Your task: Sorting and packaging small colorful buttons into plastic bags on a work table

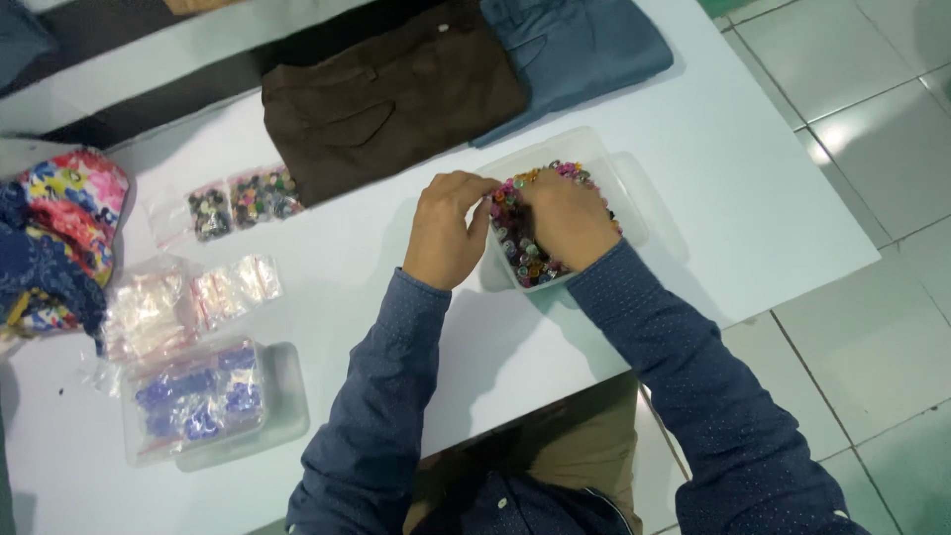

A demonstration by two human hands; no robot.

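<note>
A clear plastic tub [622,194] full of small multicoloured buttons [517,240] stands on the white table [733,198]. My right hand [567,220] is inside the tub, fingers curled down into the buttons. My left hand [448,230] rests at the tub's left rim, fingertips bent towards the buttons and touching the right hand's fingers. Whether either hand pinches a button is hidden by the knuckles.
Folded brown trousers [386,99] and folded blue trousers [580,45] lie at the far side. To the left are two small bags of dark buttons [243,198], empty clear zip bags [188,302], a tub of blue bags [198,401] and a floral cloth [59,233]. The table's edge and tiled floor are to the right.
</note>
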